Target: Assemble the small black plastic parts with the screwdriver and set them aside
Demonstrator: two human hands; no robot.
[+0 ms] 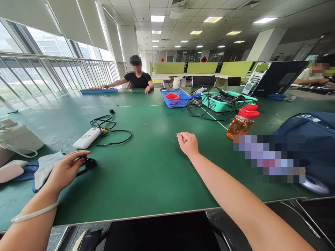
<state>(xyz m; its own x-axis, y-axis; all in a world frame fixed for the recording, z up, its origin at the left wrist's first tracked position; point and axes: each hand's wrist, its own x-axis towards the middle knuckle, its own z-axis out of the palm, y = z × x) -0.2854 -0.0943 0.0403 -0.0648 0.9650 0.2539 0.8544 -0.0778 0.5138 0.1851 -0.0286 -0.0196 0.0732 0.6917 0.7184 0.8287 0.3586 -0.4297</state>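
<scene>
Tabletop (157,174): green, broad, running far back to a seated person in a dark shirt (138,79); a second person sits at far right behind an open laptop (277,77).

Blue bag (309,139): bulky, at the right edge, partly blurred.

White appliance (18,137): rounded body with a cord, at the far left.

Two baskets, mid-table: blue basket (174,98) with a red item inside; teal basket (222,101) full of dark cables that spill toward the near side.

Bottle (242,122): amber liquid, red cap, lying tilted just beyond the bag.

White power bank (87,137): long axis running from near-left to far-right, with a black cable (115,134) looped beside it.

Grey-blue cloth (45,165): folded, next to the left wrist.

Left hand (66,169): fingers laid flat over a small black part (89,162), pinning it to the tabletop; grip is a loose press, not a closed fist.

Right hand (188,143): grip clenched on a thin tool (180,137), seemingly a small screwdriver. Its tip sticks out toward the far left, long axis nearly level, held just above the bare green surface and well apart from the black part.

Progress, judged from the layout: tool is in hand and the part is steadied, but the two have not met; the work on the part appears not yet begun.
</scene>
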